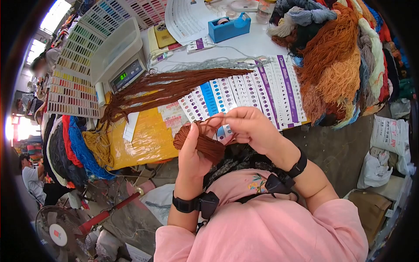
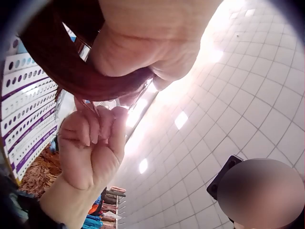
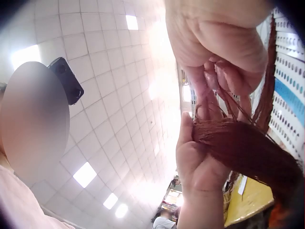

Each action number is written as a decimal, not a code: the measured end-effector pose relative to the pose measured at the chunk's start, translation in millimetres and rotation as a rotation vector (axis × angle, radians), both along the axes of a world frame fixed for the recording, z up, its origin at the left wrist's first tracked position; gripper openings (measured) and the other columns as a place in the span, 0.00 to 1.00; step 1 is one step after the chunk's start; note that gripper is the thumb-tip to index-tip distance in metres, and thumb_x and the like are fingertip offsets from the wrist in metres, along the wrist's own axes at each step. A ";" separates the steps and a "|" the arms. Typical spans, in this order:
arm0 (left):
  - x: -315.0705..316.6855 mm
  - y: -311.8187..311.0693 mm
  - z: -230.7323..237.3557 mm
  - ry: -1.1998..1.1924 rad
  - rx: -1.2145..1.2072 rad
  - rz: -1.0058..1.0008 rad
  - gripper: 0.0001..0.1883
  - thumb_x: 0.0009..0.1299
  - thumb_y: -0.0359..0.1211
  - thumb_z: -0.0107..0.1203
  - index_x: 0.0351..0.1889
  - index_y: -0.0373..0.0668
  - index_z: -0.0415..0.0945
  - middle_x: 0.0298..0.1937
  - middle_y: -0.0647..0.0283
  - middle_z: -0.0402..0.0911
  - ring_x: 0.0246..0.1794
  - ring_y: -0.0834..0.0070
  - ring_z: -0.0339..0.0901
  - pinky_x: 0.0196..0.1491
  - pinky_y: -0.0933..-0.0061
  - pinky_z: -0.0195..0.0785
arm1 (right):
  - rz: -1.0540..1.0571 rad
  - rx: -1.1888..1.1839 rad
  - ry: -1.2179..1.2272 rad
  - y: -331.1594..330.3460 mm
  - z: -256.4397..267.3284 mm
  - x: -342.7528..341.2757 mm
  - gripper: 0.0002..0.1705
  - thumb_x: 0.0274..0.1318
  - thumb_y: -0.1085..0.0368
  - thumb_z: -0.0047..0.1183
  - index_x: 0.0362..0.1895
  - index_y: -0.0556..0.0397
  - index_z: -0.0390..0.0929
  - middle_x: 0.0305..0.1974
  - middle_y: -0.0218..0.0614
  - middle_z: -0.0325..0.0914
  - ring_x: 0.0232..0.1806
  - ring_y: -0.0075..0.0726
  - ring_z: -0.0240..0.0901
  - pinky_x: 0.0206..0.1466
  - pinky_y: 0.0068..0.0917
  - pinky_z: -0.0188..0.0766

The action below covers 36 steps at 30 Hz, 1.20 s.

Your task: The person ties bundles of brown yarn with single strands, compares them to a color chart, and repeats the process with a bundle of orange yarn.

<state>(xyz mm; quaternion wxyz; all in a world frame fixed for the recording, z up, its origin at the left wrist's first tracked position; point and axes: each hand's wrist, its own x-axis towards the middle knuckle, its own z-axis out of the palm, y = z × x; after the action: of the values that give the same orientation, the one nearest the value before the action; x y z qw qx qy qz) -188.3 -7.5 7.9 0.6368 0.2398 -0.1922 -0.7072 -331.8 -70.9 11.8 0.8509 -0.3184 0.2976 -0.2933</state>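
My left hand [image 1: 190,153] grips a folded skein of reddish-brown yarn [image 1: 208,147] in front of my chest, thumb along its near side. Fingertips of my right hand [image 1: 254,130] pinch thin strands drawn from the skein's upper end. In the right wrist view, those strands run from the right hand [image 3: 217,45] down to the thick bundle of yarn [image 3: 252,150] lying across the left hand [image 3: 202,164]. The left wrist view shows the yarn [image 2: 78,86] looped under the near left hand [image 2: 152,38], with the right hand's [image 2: 90,148] curled fingers just below.
Long brown yarn [image 1: 170,89] lies over the table beside punched colour cards [image 1: 244,89]. A scale [image 1: 124,74] reading 0.1, a blue tape dispenser [image 1: 229,28] and a colour chart [image 1: 74,65] stand behind. Yarn heaps [image 1: 331,56] fill the right; a fan [image 1: 59,233] stands lower left.
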 end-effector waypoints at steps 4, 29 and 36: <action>-3.4 0.2 6.0 -0.014 0.045 -0.027 0.22 0.69 0.41 0.28 0.54 0.36 0.58 0.56 0.57 0.60 0.56 0.70 0.58 0.51 0.62 0.59 | 0.038 0.042 -0.034 -2.7 10.2 -1.3 0.08 0.50 0.66 0.46 0.33 0.57 0.74 0.24 0.28 0.72 0.14 0.08 0.53 0.13 0.08 0.47; -6.9 -2.0 2.6 -0.147 0.199 0.110 0.15 0.65 0.31 0.44 0.46 0.32 0.67 0.49 0.56 0.69 0.48 0.72 0.66 0.49 0.70 0.60 | 0.016 -0.045 -0.013 2.4 9.1 8.5 0.04 0.46 0.72 0.47 0.25 0.58 0.73 0.21 0.26 0.70 0.17 0.12 0.56 0.18 0.10 0.51; -8.0 -2.2 -4.1 -0.176 0.150 0.141 0.13 0.65 0.32 0.44 0.44 0.34 0.68 0.48 0.58 0.69 0.44 0.73 0.68 0.47 0.73 0.62 | 0.043 -0.083 -0.080 0.9 1.0 4.3 0.05 0.46 0.70 0.47 0.26 0.59 0.74 0.22 0.27 0.71 0.20 0.14 0.60 0.24 0.11 0.56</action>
<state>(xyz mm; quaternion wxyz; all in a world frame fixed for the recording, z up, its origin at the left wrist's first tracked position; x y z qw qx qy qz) -196.2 -9.7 3.7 0.6459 0.3608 -0.1767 -0.6492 -327.5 -70.1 12.8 0.8542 -0.3477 0.2439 -0.2998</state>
